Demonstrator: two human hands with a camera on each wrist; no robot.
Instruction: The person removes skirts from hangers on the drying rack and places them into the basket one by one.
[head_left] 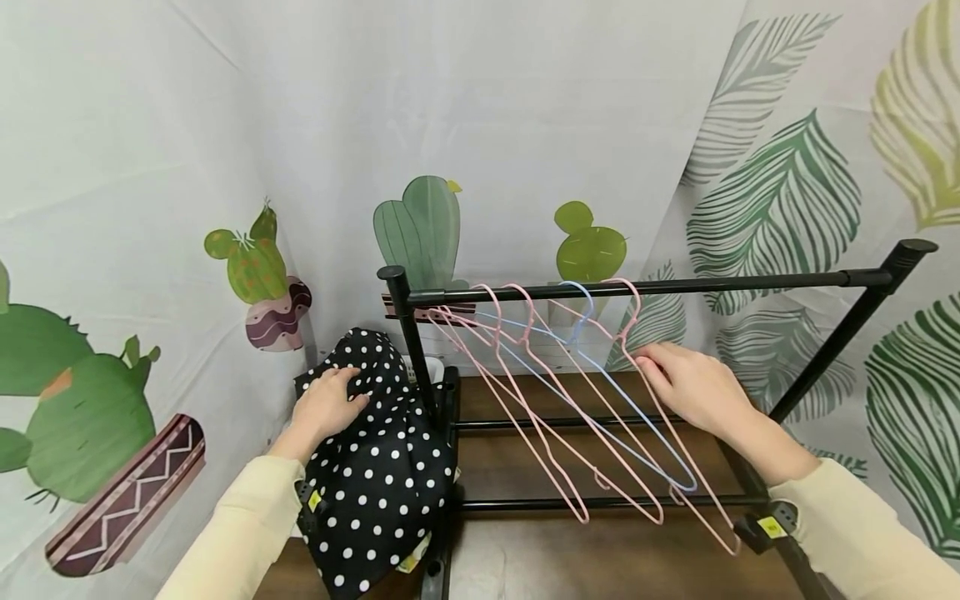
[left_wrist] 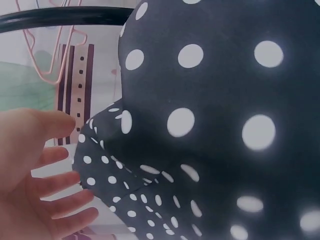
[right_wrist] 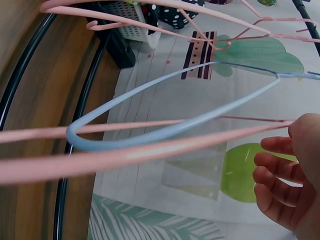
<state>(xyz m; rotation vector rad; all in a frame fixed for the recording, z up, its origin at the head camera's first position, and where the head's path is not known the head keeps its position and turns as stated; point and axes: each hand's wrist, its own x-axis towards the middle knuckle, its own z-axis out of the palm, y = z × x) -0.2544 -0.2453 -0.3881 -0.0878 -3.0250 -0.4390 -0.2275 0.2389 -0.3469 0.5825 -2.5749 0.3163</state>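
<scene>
My left hand (head_left: 330, 406) lies against a black cloth with white polka dots (head_left: 375, 492), which drapes over the rack's left end. Its fingers are spread and loosely bent, without a grip on the fabric; the left wrist view shows the hand (left_wrist: 45, 175) beside the cloth (left_wrist: 220, 90). Over at the right, my right hand (head_left: 693, 383) is at the upper slope of the rightmost pink hanger (head_left: 630, 329). In the right wrist view its thumb meets the pink wire (right_wrist: 200, 136), while the other fingers bend loosely apart from it. A blue hanger (head_left: 577, 333) hangs just left of that one.
A black rack bar (head_left: 750, 283) carries the hangers, including more pink ones (head_left: 525, 321) on the left. Lower black rails (head_left: 600, 503) cross above a brown wooden surface (head_left: 585, 550). Behind stands a white curtain (head_left: 495, 125) with printed cacti and leaves. A white basket (right_wrist: 131, 22) is by the rack's foot.
</scene>
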